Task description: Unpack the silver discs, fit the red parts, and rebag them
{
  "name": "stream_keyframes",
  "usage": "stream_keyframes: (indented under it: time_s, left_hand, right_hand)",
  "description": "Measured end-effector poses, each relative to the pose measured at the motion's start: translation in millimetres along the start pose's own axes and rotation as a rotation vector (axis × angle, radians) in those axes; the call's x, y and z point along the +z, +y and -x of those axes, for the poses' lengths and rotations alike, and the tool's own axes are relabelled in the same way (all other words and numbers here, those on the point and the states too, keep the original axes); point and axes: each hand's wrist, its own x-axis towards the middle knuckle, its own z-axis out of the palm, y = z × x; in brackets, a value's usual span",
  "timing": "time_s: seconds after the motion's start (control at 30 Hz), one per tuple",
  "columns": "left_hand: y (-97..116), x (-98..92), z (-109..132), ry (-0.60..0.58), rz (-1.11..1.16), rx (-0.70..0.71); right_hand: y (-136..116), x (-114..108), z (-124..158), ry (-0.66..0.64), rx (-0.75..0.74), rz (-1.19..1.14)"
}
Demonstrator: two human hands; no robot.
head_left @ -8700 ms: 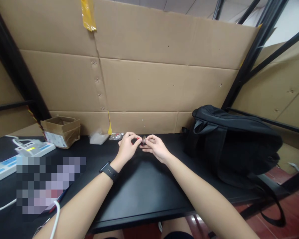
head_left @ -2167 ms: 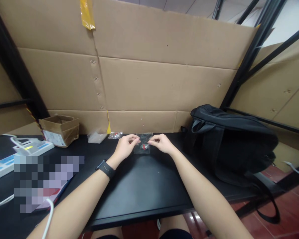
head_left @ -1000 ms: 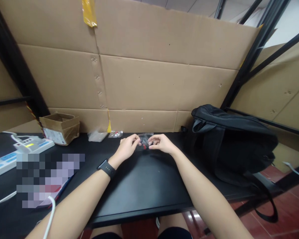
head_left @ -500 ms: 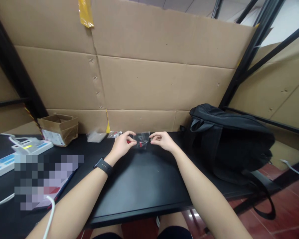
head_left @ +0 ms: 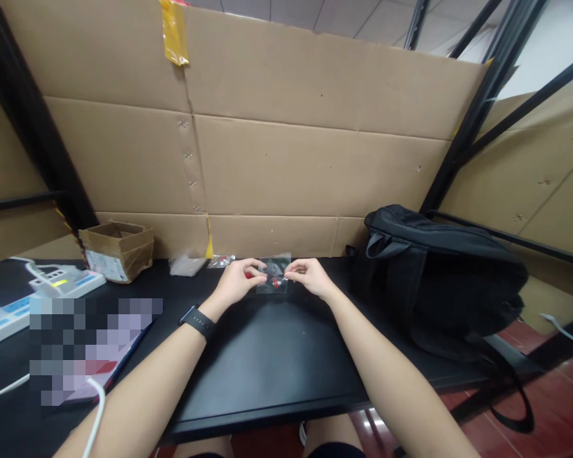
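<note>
A small clear plastic bag [head_left: 274, 277] with a little red piece inside is stretched between my two hands, just above the black table [head_left: 267, 356] near its back edge. My left hand [head_left: 239, 283] pinches the bag's left edge with thumb and fingers closed. A black watch sits on that wrist. My right hand [head_left: 308, 277] pinches the bag's right edge the same way.
A black backpack [head_left: 439, 280] lies on the table to the right. At the back left are a small open cardboard box [head_left: 117, 249], a white plastic packet [head_left: 186, 263] and another small clear bag [head_left: 221, 260]. White power strips [head_left: 52, 283] and cables lie far left. Cardboard walls stand behind.
Earlier both hands pinched a small round piece together; now they hold the clear bag by its two edges. In the last second the bag was bunched, then spread flat.
</note>
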Motion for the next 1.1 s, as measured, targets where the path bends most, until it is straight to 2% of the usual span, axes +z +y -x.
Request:
stream_keyframes:
  time_s: [0.2, 0.33, 0.57, 0.67, 0.73, 0.93, 1.0, 1.1]
  left_hand:
    - [-1, 3.2, -1, -0.03, -0.019, -0.025]
    - [2, 6.9, 3, -0.011, -0.162, -0.004]
    - [13, 5.8, 9, -0.106, -0.29, 0.051]
    - [17, 4.5, 10, -0.194, -0.318, 0.081]
    - [15, 5.0, 10, -0.257, -0.334, 0.053]
    - [0, 15.1, 11, -0.316, -0.408, -0.228]
    - [0, 19.9, 11, -0.301, -0.458, -0.219]
    - [4, 25.3, 14, -0.16, -0.575, -0.086]
  right_hand:
    - [1, -3, 0, 0.01, -0.04, 0.089]
    - [-1, -6, 2, -0.006, -0.035, 0.166]
    - [-10, -21, 5, -0.218, -0.005, 0.153]
    - [-12, -24, 7, -0.342, 0.069, 0.082]
    - [-11, -21, 9, -0.397, 0.118, 0.058]
    - [-5, -7, 13, -0.258, 0.268, 0.117]
    - [-4, -5, 13, -0.243, 0.255, 0.189]
    - [-4, -5, 12, -0.233, 0.158, 0.395]
